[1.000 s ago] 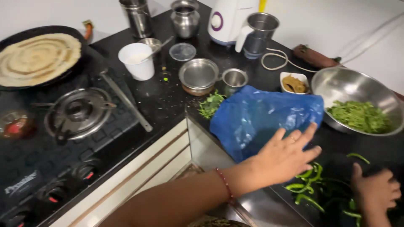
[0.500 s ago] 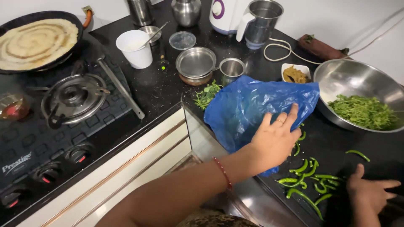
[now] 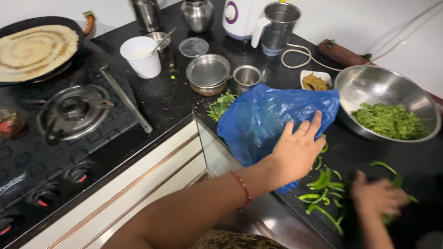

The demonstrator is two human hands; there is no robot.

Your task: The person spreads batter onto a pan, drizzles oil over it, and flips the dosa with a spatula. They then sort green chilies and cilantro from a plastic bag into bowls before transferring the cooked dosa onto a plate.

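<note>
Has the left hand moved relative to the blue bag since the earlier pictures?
Yes. The left hand has slid up along the blue bag, away from the chillies and toward the steel bowl; it now lies flat on the bag.

Bare black counter (image 3: 175, 99) open at 9 o'clock of blue plastic bag (image 3: 272, 117), steel bowl (image 3: 385, 108) blocking 3 o'clock, steel cup (image 3: 247, 77) crowding 11 o'clock, green chillies (image 3: 323, 189) strewn at 5 o'clock

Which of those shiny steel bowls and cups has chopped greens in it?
The wide, shallow steel mixing bowl at the far right holds chopped green leaves. The small lidded steel bowl and small steel cup show none.
</note>
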